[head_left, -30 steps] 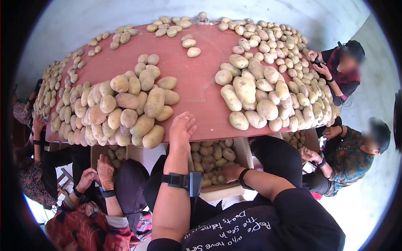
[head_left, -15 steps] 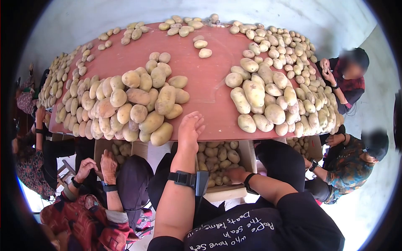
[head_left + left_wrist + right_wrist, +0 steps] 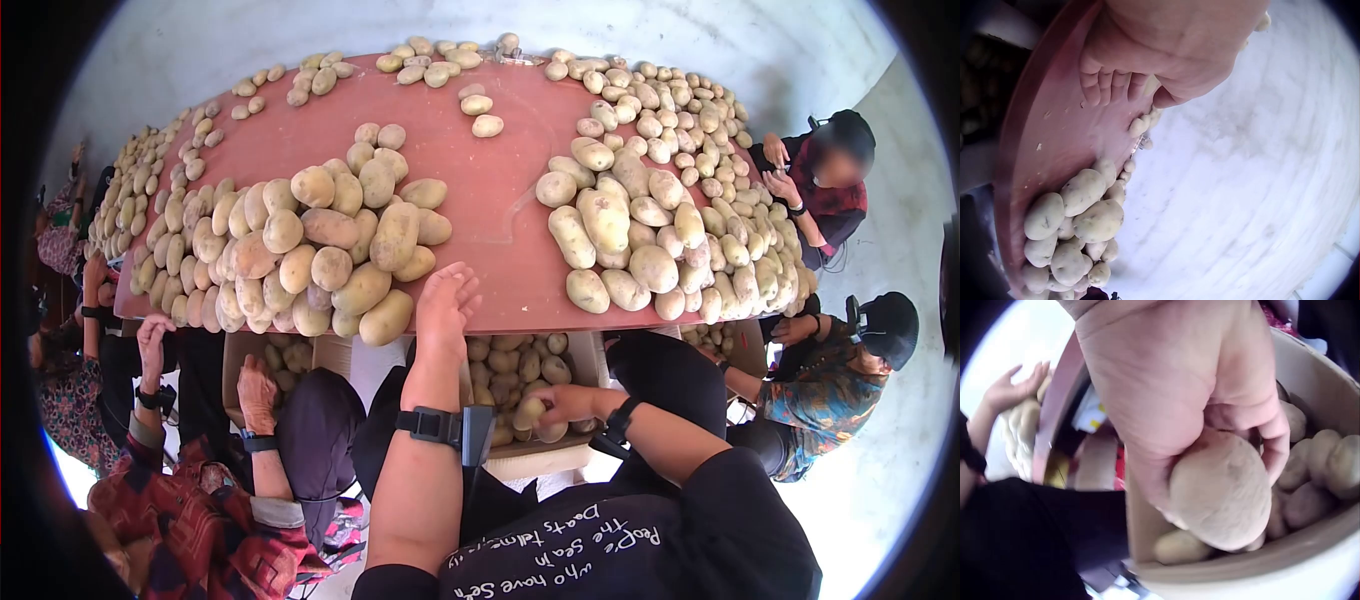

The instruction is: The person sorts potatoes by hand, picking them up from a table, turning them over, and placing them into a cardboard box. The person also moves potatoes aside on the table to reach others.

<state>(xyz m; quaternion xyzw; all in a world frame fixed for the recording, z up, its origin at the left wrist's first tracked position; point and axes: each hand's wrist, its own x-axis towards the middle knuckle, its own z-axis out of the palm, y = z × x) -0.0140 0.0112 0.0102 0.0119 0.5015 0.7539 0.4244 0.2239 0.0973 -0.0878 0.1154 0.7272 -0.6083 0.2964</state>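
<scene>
My right hand grips a potato between thumb and fingers, over a cardboard box of potatoes below the table edge. In the head view this potato shows as a pale shape at the fingertips. My left hand lies at the near edge of the red table, palm side up with fingers loosely bent and nothing in them. Beside it on the left is a heap of large potatoes. From the left wrist, the hand appears above the tabletop, apart from the potatoes there.
Another potato heap covers the table's right side, with smaller potatoes along the far edge. People with wrist straps sit close on both sides; one sleeve is patterned red. A second box of potatoes stands at the left, under the table edge.
My right hand has risen from among the potatoes in the box and now holds one. My left hand stays at the table edge. The neighbour at left has raised a hand.
</scene>
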